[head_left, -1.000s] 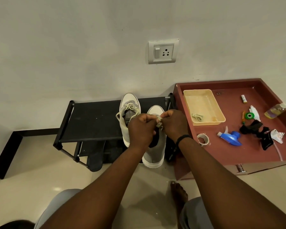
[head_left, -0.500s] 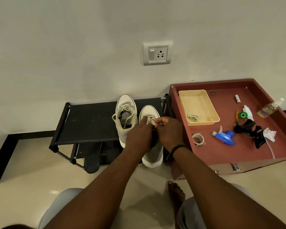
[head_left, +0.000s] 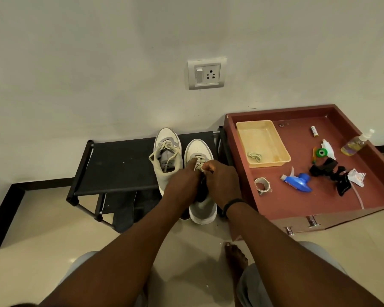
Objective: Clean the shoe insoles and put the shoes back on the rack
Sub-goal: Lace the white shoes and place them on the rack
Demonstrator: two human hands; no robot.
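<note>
Both hands, left hand (head_left: 183, 185) and right hand (head_left: 222, 180), grip the laces (head_left: 199, 165) of the right shoe (head_left: 201, 207); the other shoe (head_left: 167, 156) sits just left of the grip, on the rack (head_left: 120, 167).

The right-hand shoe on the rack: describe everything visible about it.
The right-hand shoe is a pale grey-and-cream sneaker with a white sole, toe to the wall, its heel overhanging the black rack's front edge. It stands upright beside its mate. Both hands, left and right, pinch its cream laces, hiding the opening.
</note>
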